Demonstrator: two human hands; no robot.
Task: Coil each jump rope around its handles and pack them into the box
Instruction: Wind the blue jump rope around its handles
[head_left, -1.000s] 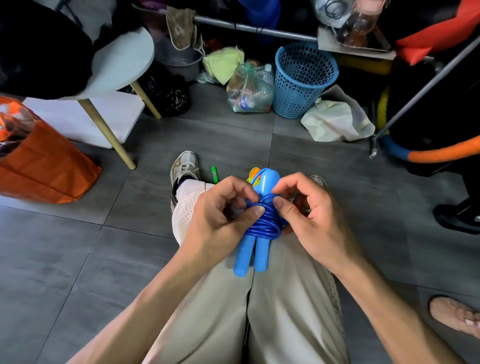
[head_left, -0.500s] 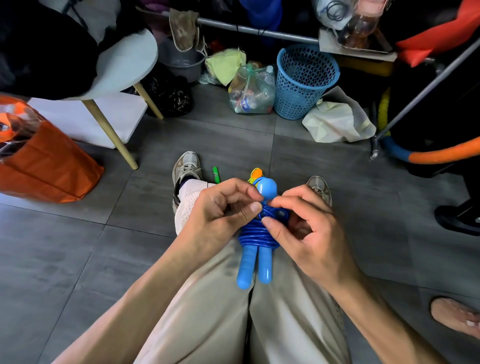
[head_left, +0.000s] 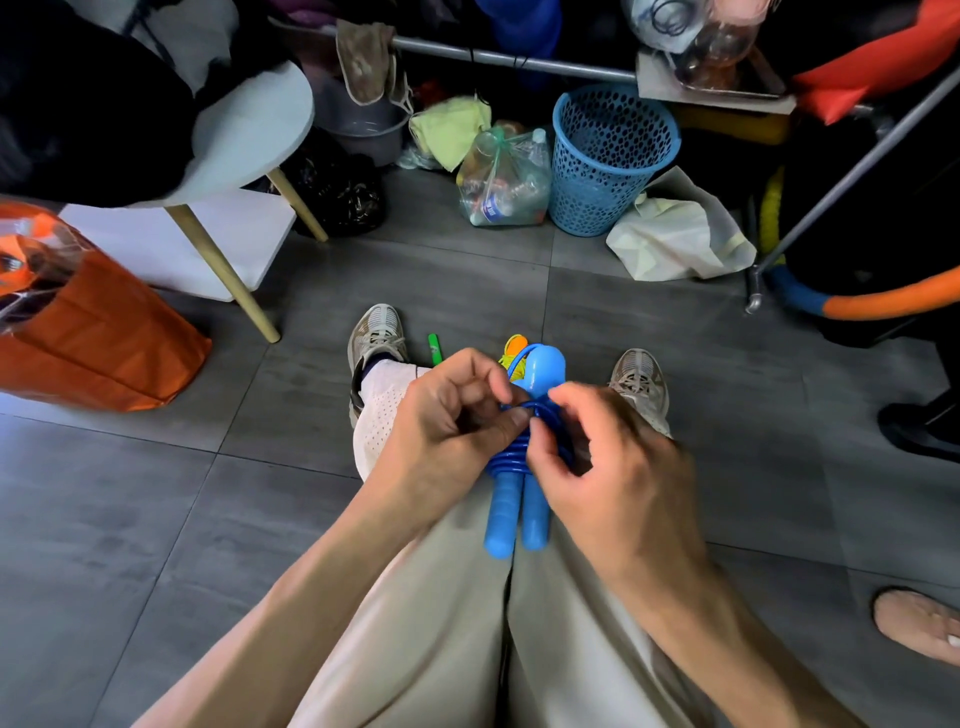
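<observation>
A blue jump rope (head_left: 519, 499) lies over my knees, its two handles side by side and its cord coiled round their upper part. My left hand (head_left: 447, 431) grips the bundle from the left, thumb pressed on the coils. My right hand (head_left: 613, 467) pinches the blue cord at the right side of the coils. Beyond the handles' tops, on the floor between my shoes, show a green handle (head_left: 435, 347) and an orange-and-yellow piece (head_left: 514, 347) of other ropes, mostly hidden by my hands. No box is in view.
An orange bag (head_left: 98, 343) stands at the left beside a white stool (head_left: 249, 130). A blue mesh basket (head_left: 608, 156), a bag of bottles (head_left: 504, 182) and a cream cloth (head_left: 675, 234) line the back. Another person's bare foot (head_left: 919, 623) is at the lower right.
My right hand's fingers have shifted up along the coils, working the cord's end near the top of the wraps. The bundle has stayed on my knees in my left hand.
</observation>
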